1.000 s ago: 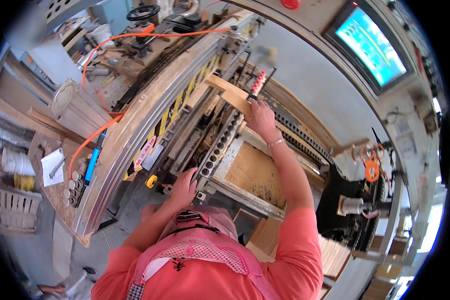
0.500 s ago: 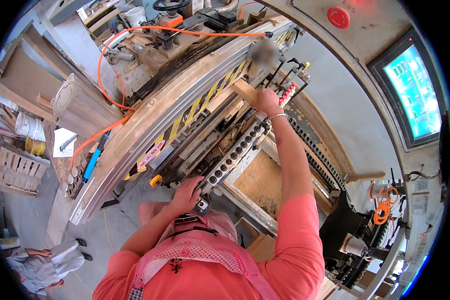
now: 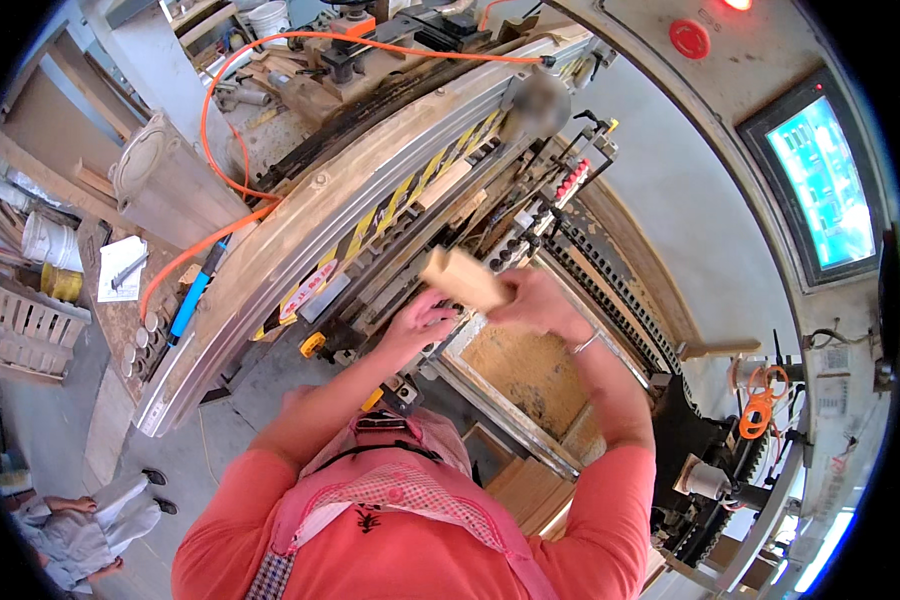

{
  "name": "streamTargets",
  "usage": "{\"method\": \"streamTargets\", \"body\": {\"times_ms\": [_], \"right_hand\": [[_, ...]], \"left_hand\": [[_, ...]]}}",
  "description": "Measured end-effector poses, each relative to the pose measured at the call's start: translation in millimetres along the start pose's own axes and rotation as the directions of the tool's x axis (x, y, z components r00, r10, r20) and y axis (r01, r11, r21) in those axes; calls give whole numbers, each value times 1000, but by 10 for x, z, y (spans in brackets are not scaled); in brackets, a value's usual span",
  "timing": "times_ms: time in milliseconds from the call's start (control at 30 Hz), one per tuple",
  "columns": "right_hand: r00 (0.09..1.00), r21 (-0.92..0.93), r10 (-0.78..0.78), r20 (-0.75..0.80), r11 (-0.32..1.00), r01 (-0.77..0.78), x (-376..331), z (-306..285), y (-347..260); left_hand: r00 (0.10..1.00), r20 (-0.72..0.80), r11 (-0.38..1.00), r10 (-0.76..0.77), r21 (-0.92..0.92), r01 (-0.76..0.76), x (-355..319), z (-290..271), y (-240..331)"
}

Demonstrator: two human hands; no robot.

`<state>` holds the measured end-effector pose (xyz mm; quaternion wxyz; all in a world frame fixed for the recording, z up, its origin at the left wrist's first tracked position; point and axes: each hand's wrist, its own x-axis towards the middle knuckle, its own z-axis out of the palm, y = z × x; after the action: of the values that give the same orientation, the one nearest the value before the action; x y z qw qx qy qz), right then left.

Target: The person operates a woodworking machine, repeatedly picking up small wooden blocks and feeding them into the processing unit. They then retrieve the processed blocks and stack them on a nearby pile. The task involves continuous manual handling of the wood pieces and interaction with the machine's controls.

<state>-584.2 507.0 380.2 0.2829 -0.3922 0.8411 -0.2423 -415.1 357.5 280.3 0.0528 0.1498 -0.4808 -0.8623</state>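
My right hand (image 3: 538, 303) is closed around one end of a short, pale wooden block (image 3: 465, 280), which is slightly blurred and held tilted above the machine. My left hand (image 3: 420, 325) is just below the block's other end, fingers partly spread; I see no firm grip in it. Beneath both hands runs the machine's long bed, with a rail of round black knobs partly covered by the hands and block. Farther back, another pale wooden piece (image 3: 445, 186) lies along the bed beside the yellow-and-black striped strip (image 3: 395, 205).
A control panel with a lit screen (image 3: 820, 185) and a red push button (image 3: 690, 39) stands at the right. An orange hose (image 3: 210, 110) crosses the far left. A blue-handled air gun (image 3: 192, 305) lies at the left. Another person (image 3: 95, 525) is at the lower left.
My right hand has drawn the wooden block back from the far end of the bed toward me. My left hand has left the near end of the knobbed rail and risen toward the block.
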Motion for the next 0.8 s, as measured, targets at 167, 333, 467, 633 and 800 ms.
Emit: {"method": "streamTargets", "body": {"times_ms": [167,333,467,633,800], "right_hand": [[998,46,-6,55,999,4,-118,297,-83],[991,-28,130,-44,991,-131,137,-126,30],[948,-395,68,-310,898,-194,729,-491,509],[917,-523,96,-386,796,-304,1470,-613,869],[920,-511,168,-353,789,-340,1828,-524,914]], "left_hand": [[999,42,1000,-10,26,9,25,41,-82],[986,-119,985,116,140,-99,-193,-102,-118],[951,-205,954,233,238,-183,-511,-263,-152],[934,-269,936,235,321,-144,-644,-426,-203],[952,-212,891,222,440,-109,-707,-514,-269]]}}
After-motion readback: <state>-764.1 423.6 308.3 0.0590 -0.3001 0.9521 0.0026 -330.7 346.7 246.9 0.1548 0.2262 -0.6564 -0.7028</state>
